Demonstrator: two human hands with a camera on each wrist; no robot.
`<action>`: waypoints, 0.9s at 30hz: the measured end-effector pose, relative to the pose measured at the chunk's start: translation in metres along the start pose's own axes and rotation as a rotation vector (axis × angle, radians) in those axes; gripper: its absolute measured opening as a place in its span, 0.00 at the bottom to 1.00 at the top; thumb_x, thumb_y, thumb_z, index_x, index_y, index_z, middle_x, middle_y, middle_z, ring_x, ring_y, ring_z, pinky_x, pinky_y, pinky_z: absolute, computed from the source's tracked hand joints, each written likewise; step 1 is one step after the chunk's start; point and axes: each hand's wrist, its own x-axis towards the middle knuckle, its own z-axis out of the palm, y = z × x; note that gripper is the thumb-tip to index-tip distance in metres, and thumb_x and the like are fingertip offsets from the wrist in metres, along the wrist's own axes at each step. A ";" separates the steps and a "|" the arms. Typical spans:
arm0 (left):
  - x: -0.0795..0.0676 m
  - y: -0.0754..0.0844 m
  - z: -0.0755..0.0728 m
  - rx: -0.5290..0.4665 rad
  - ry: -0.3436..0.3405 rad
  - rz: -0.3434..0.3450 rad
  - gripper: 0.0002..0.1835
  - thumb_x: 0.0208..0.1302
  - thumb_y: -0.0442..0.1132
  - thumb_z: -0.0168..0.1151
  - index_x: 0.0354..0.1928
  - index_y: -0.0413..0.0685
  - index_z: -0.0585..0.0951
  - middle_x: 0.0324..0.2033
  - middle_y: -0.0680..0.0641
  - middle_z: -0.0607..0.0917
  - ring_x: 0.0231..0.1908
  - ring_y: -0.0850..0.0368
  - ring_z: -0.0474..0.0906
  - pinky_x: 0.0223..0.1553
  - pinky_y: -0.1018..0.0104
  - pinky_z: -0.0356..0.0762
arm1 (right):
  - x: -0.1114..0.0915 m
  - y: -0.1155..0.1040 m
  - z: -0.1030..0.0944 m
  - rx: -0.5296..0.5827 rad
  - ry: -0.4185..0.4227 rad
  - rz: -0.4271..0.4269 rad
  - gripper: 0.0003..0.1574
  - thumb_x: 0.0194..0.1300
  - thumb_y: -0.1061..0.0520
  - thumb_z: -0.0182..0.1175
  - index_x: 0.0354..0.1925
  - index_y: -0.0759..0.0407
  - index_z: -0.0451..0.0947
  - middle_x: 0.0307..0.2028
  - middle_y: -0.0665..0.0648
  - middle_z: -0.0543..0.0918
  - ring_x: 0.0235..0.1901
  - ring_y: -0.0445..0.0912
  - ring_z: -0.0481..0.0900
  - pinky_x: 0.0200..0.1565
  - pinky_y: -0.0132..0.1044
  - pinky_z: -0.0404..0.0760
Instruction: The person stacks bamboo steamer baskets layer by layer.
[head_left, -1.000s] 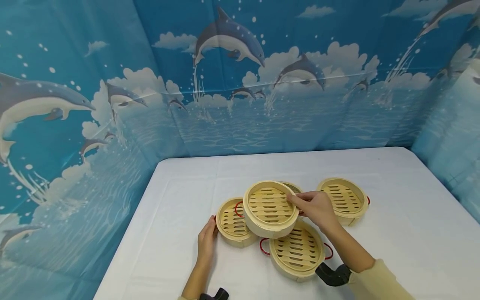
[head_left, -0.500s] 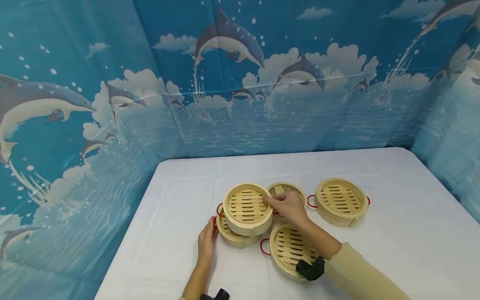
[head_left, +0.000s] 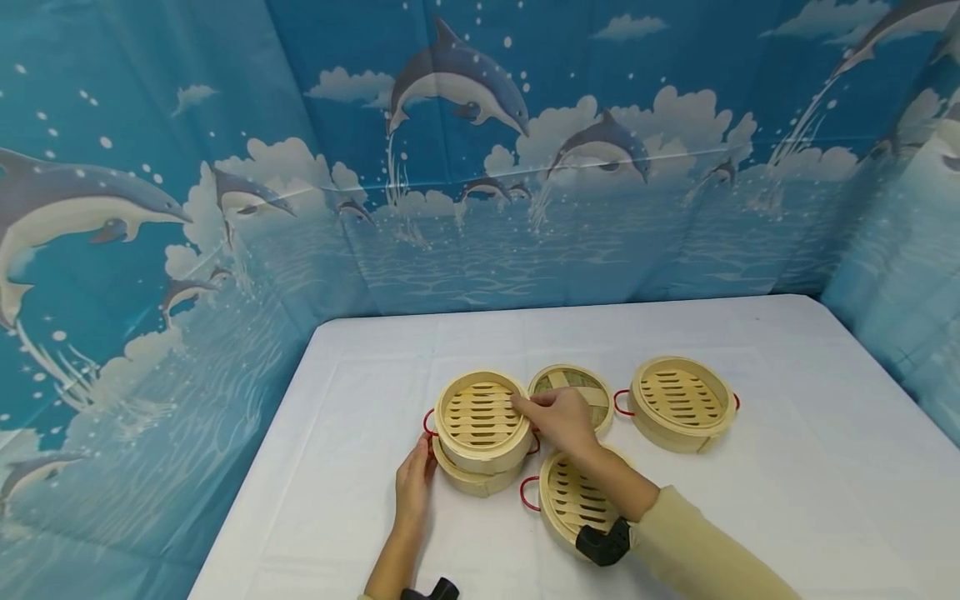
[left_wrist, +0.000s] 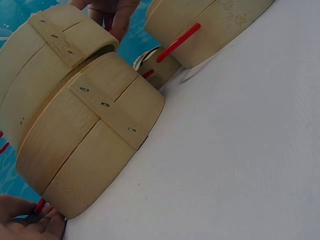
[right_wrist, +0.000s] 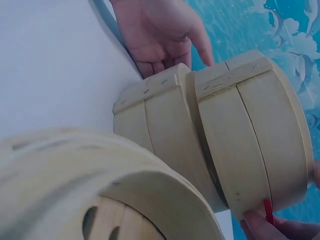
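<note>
Two bamboo steamer baskets sit one over the other at the left of the group. My right hand (head_left: 564, 421) holds the upper steamer basket (head_left: 483, 417) by its right rim, thumb inside and fingers at the red handle. This basket lies slightly askew on the lower steamer basket (head_left: 480, 482); the left wrist view shows a thin gap between them. At the lower basket's left side, my left hand (head_left: 414, 483) grips its red handle (left_wrist: 40, 205). Part of another steamer basket (head_left: 573, 492) is hidden under my right forearm.
A woven bamboo lid (head_left: 592, 400) lies behind my right hand. Farther right stands another steamer basket (head_left: 681, 404) with red handles. All rest on a white-covered table (head_left: 810, 483), with a blue dolphin-print curtain (head_left: 480, 233) behind and at both sides.
My right hand has carried the upper steamer basket left and lowered it onto the lower one. The woven lid now shows more. My left hand has stayed in place.
</note>
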 end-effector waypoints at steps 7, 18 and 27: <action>0.000 -0.001 0.001 -0.022 0.037 0.009 0.26 0.64 0.45 0.41 0.50 0.25 0.65 0.49 0.38 0.69 0.47 0.61 0.67 0.50 0.70 0.64 | -0.003 -0.001 0.008 -0.016 -0.016 0.024 0.28 0.43 0.38 0.61 0.27 0.63 0.80 0.19 0.52 0.79 0.17 0.41 0.74 0.13 0.42 0.72; 0.000 0.001 0.002 0.021 0.091 -0.048 0.24 0.65 0.43 0.38 0.52 0.27 0.64 0.43 0.44 0.73 0.41 0.66 0.69 0.46 0.73 0.67 | -0.008 -0.001 0.013 -0.016 -0.014 0.022 0.28 0.44 0.39 0.61 0.28 0.63 0.78 0.21 0.53 0.79 0.18 0.41 0.75 0.15 0.42 0.74; -0.001 0.004 0.003 0.020 0.119 -0.068 0.24 0.65 0.42 0.37 0.52 0.25 0.63 0.36 0.51 0.74 0.38 0.68 0.69 0.46 0.70 0.68 | -0.012 -0.006 0.012 -0.053 -0.054 0.058 0.26 0.46 0.41 0.60 0.28 0.64 0.75 0.21 0.54 0.76 0.19 0.42 0.73 0.18 0.31 0.73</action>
